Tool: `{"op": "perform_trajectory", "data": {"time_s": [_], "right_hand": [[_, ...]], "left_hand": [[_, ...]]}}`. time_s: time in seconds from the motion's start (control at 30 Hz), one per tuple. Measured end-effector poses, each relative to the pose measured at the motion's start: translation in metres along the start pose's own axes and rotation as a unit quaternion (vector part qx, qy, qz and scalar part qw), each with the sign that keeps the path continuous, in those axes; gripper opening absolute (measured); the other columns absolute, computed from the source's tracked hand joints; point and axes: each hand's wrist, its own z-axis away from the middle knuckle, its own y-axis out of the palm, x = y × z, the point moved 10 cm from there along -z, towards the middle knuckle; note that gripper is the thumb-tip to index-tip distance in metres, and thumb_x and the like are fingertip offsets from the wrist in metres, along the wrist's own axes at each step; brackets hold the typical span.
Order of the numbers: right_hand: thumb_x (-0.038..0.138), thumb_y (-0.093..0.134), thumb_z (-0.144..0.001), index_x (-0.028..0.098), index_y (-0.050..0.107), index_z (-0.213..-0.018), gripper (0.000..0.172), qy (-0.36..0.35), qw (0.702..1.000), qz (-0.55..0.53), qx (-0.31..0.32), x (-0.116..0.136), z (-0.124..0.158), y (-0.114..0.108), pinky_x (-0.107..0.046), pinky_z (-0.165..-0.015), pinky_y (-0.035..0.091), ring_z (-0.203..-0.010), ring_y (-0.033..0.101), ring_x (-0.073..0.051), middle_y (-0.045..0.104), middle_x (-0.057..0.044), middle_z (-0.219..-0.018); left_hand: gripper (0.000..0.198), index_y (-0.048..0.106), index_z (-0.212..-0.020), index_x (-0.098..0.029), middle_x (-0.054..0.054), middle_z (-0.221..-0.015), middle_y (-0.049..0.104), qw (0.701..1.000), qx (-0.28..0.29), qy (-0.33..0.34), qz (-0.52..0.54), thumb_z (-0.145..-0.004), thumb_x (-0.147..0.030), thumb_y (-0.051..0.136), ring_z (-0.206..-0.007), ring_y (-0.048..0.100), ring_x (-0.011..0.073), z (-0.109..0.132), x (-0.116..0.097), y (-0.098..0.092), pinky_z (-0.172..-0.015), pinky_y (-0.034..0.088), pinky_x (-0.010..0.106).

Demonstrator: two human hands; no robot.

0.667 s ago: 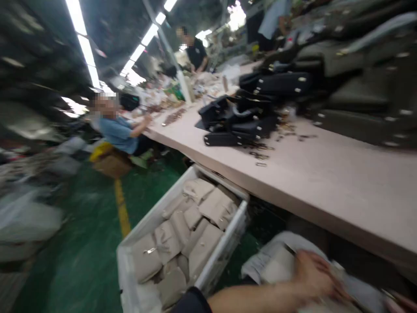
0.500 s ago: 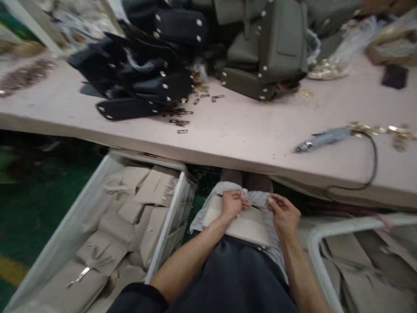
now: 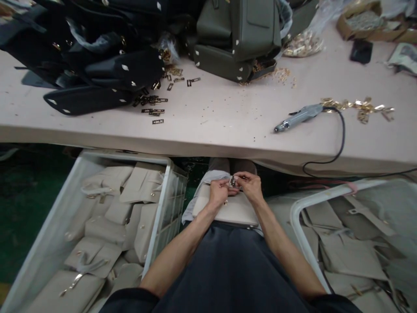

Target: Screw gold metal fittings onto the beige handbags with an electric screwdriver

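Now: the left hand (image 3: 217, 194) and the right hand (image 3: 250, 187) meet over the lap, fingertips pinched shut on one small metal clasp (image 3: 233, 181).
Change: half a second ago the two hands were apart, one at each top corner of the bag; they have come together in the middle. A bit before that, the camera looked away down the hall at other people; it looks down at the lap again.
Metal clasp: it sits between the two thumbs, at the top edge of the beige bag (image 3: 228, 211).
Beige bag: it lies flat on the person's lap, just under the table edge, with both wrists resting on it.
Table (image 3: 228, 126): its front edge runs across just past the hands, very near the knuckles.
Left basket (image 3: 169, 174): a white basket full of beige bags, its wall just beside the left arm.
Right basket (image 3: 295, 208): another white one with beige bags, its rim near the right arm.
Open room: a narrow gap between the two baskets, filled by the lap and arms; a bare strip of table lies in front.
Power tool (image 3: 298, 117): it lies on the table to the right, well apart from the hands, and its black cord (image 3: 340, 134) loops over the edge.
Far side: black bags (image 3: 97, 74), green bags (image 3: 241, 39) and small metal bits (image 3: 153, 104).
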Motion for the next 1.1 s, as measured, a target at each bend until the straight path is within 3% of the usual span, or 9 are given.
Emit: {"op": "perform_trajectory", "data": {"time_s": [0.17,0.5,0.83,1.1], "right_hand": [[0.043,0.077,-0.074,0.017,0.075,-0.088,0.029,0.025,0.999,-0.022,-0.002,-0.0034,0.0036,0.0067,-0.027,-0.053,0.048,-0.057,0.06,-0.017,0.067,-0.003,-0.067],[0.046,0.081,-0.07,0.014,0.075,-0.089,0.037,0.066,0.998,-0.011,-0.012,-0.0024,0.0069,0.0106,-0.027,-0.053,0.053,-0.059,0.064,-0.019,0.069,-0.006,-0.067],[0.045,0.078,-0.073,0.014,0.075,-0.088,0.035,0.039,0.999,0.003,-0.016,-0.0031,0.0061,0.0092,-0.028,-0.054,0.054,-0.061,0.066,-0.02,0.07,-0.007,-0.071],[0.042,0.076,-0.076,0.015,0.077,-0.091,0.031,0.026,0.999,0.017,-0.021,-0.0063,0.0065,0.0084,-0.029,-0.057,0.056,-0.063,0.067,-0.02,0.074,-0.009,-0.083]], "left_hand": [[0.028,0.076,-0.104,-0.006,0.014,-0.084,0.077,1.0,0.021,0.014,0.008,-0.083,-0.018,0.064,-0.07,0.077,0.0248,0.0007,-0.001,-0.0013,-0.072,0.067,0.038],[0.029,0.075,-0.107,-0.006,0.013,-0.081,0.077,0.999,0.034,0.021,0.003,-0.084,-0.02,0.064,-0.072,0.078,0.0251,0.0018,0.0008,-0.0042,-0.069,0.066,0.035],[0.029,0.076,-0.107,-0.007,0.012,-0.083,0.078,0.996,0.062,0.051,-0.035,-0.087,-0.026,0.065,-0.072,0.077,0.0244,0.001,-0.0008,-0.0014,-0.07,0.067,0.037],[0.024,0.077,-0.102,-0.009,0.012,-0.082,0.078,0.997,0.034,0.053,-0.043,-0.085,-0.023,0.07,-0.068,0.077,0.0237,0.0031,-0.0037,-0.0032,-0.066,0.067,0.034]]}}
